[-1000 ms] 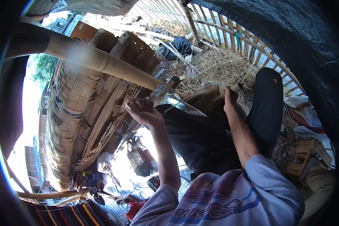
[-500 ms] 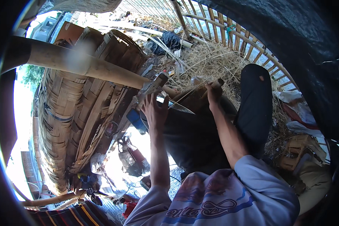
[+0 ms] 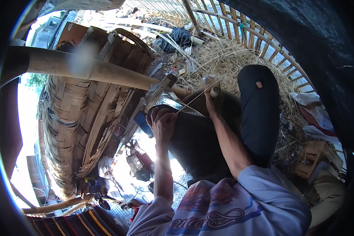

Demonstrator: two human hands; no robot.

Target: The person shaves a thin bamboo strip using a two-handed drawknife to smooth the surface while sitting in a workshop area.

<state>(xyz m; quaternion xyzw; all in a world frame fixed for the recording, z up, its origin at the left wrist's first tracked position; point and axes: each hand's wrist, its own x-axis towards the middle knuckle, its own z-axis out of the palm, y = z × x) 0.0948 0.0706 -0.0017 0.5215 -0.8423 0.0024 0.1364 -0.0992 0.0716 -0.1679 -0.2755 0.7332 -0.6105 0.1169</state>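
Note:
My left hand (image 3: 162,124) is closed in a pinch by my dark-clad left thigh, with its fingers curled on the near end of a thin bamboo strip (image 3: 193,101). From there the strip slants up and away to the right, passing close by my other hand. My right hand (image 3: 213,104) is wrapped round a thick, round wooden handle (image 3: 215,92) whose pale end shows above the fist. Whatever the handle belongs to is mostly hidden in shadow against my dark trousers, so its kind cannot be made out. A shiny, thin sheet lies under the strip across my lap.
A bamboo pole (image 3: 106,72) crosses at the left, over large woven bamboo panels (image 3: 65,129). Beside my left hand is a blue object (image 3: 142,122). Dry straw (image 3: 232,59) covers the ground ahead, before a slatted bamboo fence (image 3: 259,37). A wooden crate (image 3: 308,157) stands at the right.
My right hand has moved left with the wooden handle, which now points more toward the camera. My left hand has shifted slightly down, its fingers more curled on the bamboo strip.

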